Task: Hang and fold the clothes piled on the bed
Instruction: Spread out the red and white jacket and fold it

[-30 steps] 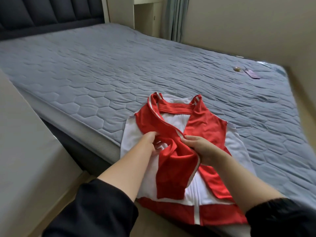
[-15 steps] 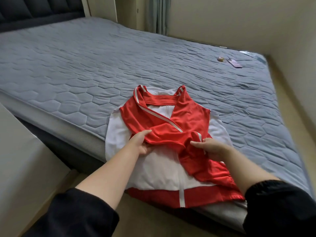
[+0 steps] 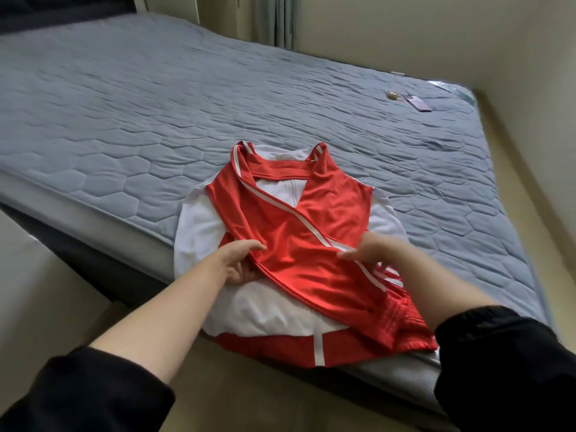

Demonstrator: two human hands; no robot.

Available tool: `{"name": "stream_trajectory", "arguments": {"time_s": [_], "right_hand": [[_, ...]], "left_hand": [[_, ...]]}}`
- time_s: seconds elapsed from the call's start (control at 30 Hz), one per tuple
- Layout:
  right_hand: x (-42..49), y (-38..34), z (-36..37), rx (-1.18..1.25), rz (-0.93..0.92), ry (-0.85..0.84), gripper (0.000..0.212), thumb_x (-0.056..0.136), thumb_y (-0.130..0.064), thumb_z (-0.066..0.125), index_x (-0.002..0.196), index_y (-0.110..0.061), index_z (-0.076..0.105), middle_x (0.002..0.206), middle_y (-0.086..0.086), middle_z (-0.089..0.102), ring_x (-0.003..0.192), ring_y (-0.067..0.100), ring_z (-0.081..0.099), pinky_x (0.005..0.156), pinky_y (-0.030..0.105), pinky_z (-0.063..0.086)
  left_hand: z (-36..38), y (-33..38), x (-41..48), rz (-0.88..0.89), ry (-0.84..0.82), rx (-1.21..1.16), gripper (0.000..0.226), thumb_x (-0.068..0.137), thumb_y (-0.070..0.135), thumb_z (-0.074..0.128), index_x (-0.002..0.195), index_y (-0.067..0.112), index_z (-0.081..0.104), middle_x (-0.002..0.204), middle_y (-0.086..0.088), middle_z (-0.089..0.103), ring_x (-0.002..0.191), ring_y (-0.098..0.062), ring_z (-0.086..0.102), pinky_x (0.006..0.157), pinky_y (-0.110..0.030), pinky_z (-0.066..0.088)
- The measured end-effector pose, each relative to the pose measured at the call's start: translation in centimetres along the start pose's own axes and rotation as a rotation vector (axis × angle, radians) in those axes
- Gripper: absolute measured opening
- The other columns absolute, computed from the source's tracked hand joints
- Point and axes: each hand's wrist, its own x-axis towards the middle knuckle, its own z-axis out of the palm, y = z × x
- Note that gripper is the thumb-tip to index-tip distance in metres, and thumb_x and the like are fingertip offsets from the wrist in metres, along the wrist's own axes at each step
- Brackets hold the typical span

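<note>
Both on the red sleeve (image 3: 290,241): left hand (image 3: 238,265) grips it, right hand (image 3: 372,251) blurred, hold unclear.

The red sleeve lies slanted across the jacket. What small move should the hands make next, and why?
Probably lay the sleeve flat and smooth it. The left hand grips its bunched edge over the jacket, and the right hand, blurred, is at its striped side; the cloth looks wrinkled.

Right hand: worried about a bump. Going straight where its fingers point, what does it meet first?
Probably the left hand, gripping a sleeve of the red and white jacket; the right hand is blurred.
</note>
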Motion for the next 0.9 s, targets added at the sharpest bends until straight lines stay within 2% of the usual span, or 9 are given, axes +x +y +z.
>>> {"name": "stream_trajectory", "arguments": {"time_s": [0.1, 0.2, 0.27, 0.37, 0.43, 0.57, 0.77, 0.83, 0.9], "right_hand": [[1.5, -2.3, 1.8, 0.171, -0.136, 0.405, 0.040, 0.085, -0.049, 0.063, 0.079, -0.010, 0.057, 0.080, 0.006, 0.060, 0.085, 0.029, 0.061, 0.066, 0.029, 0.039], [2.8, -5.1, 3.3, 0.338, -0.248, 0.441, 0.033, 0.085, -0.041, 0.066, 0.099, -0.011, 0.061, 0.097, 0.002, 0.062, 0.098, 0.025, 0.060, 0.079, 0.031, 0.042], [3.4, -6.2, 3.5, 0.371, -0.253, 0.510, 0.021, 0.086, -0.032, 0.064, 0.090, -0.011, 0.065, 0.098, 0.007, 0.066, 0.097, 0.029, 0.060, 0.078, 0.030, 0.041], [4.1, -5.9, 2.7, 0.475, -0.029, 0.551, 0.023, 0.084, -0.017, 0.052, 0.094, -0.003, 0.067, 0.108, 0.019, 0.066, 0.102, 0.036, 0.059, 0.080, 0.031, 0.042], [4.1, -5.9, 2.5, 0.335, 0.056, 0.570, 0.030, 0.083, -0.017, 0.049, 0.103, -0.001, 0.064, 0.115, 0.020, 0.063, 0.108, 0.037, 0.056, 0.089, 0.036, 0.043], [4.1, -8.8, 2.8, 0.186, -0.211, 0.790, 0.024, 0.086, -0.019, 0.051, 0.103, -0.005, 0.061, 0.113, 0.015, 0.059, 0.109, 0.034, 0.048, 0.090, 0.040, 0.038], [6.2, -16.0, 3.1, 0.237, -0.391, 0.601, 0.052, 0.087, -0.033, 0.058, 0.131, -0.008, 0.049, 0.131, 0.010, 0.054, 0.124, 0.028, 0.045, 0.102, 0.037, 0.037], [7.1, -17.9, 3.0, 0.261, -0.412, 0.607, 0.051, 0.085, -0.035, 0.061, 0.129, -0.010, 0.051, 0.127, 0.009, 0.057, 0.122, 0.027, 0.049, 0.100, 0.037, 0.040], [7.9, -19.3, 3.0, 0.276, -0.441, 0.630, 0.043, 0.084, -0.036, 0.062, 0.120, -0.012, 0.056, 0.118, 0.007, 0.062, 0.115, 0.026, 0.053, 0.096, 0.037, 0.042]], "left_hand": [[0.1, 0.9, 1.2, 0.114, 0.049, -0.084, 0.011, 0.093, 0.012, 0.054, 0.093, 0.005, 0.062, 0.060, -0.009, 0.068, 0.050, -0.017, 0.066, 0.047, -0.031, 0.057], [-0.4, 2.1, 2.6, 0.218, 0.141, -0.227, 0.028, 0.096, 0.014, 0.053, 0.122, 0.003, 0.058, 0.106, -0.017, 0.068, 0.096, -0.028, 0.067, 0.083, -0.041, 0.054], [-1.2, 2.5, 2.9, 0.217, 0.168, -0.335, 0.034, 0.099, 0.015, 0.048, 0.130, 0.004, 0.053, 0.125, -0.016, 0.061, 0.115, -0.029, 0.059, 0.096, -0.042, 0.048], [-3.0, 2.6, 3.0, 0.238, 0.207, -0.418, 0.033, 0.096, 0.008, 0.047, 0.129, 0.006, 0.053, 0.103, -0.012, 0.063, 0.088, -0.025, 0.062, 0.073, -0.035, 0.052], [-4.2, 2.6, 3.2, 0.255, 0.230, -0.384, 0.035, 0.093, 0.004, 0.047, 0.128, 0.004, 0.054, 0.084, -0.008, 0.059, 0.068, -0.019, 0.057, 0.058, -0.031, 0.049], [-5.5, 3.6, 4.1, 0.298, 0.234, -0.332, 0.035, 0.091, 0.011, 0.053, 0.125, 0.006, 0.058, 0.081, -0.004, 0.063, 0.065, -0.015, 0.059, 0.049, -0.023, 0.050], [-6.9, 6.4, 7.6, 0.412, 0.269, -0.344, 0.035, 0.092, 0.024, 0.060, 0.125, 0.011, 0.059, 0.109, -0.010, 0.066, 0.087, -0.021, 0.064, 0.072, -0.026, 0.055], [-7.3, 7.4, 9.1, 0.514, 0.283, -0.346, 0.040, 0.092, 0.020, 0.061, 0.130, 0.008, 0.056, 0.124, -0.012, 0.062, 0.110, -0.026, 0.061, 0.095, -0.035, 0.051], [-7.8, 8.2, 10.4, 0.616, 0.314, -0.310, 0.034, 0.092, 0.018, 0.062, 0.123, 0.004, 0.059, 0.124, -0.013, 0.061, 0.113, -0.025, 0.058, 0.104, -0.039, 0.044]]}}
